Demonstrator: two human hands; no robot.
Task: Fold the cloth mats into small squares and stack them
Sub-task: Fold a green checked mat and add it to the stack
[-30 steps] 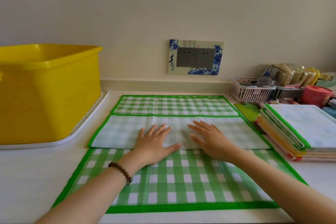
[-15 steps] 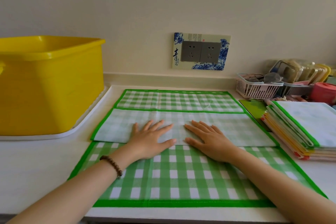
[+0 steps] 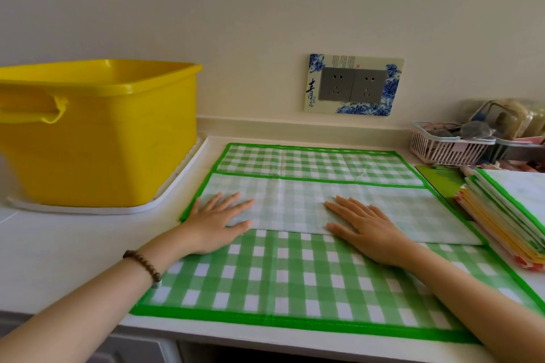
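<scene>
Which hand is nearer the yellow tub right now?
Left. The left hand lies flat on the green checked mat just right of the yellow tub; the right hand lies farther right on it.

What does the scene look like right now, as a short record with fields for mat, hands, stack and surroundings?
mat: green checked mat spread on the counter, with a pale flap folded across its middle
left hand: flat, fingers straight, pressing the flap's left end
right hand: flat, fingers straight, pressing the flap right of centre
stack: folded mats piled at the mat's right edge
surroundings: yellow tub on a white tray at the left; pink basket at the far right
</scene>
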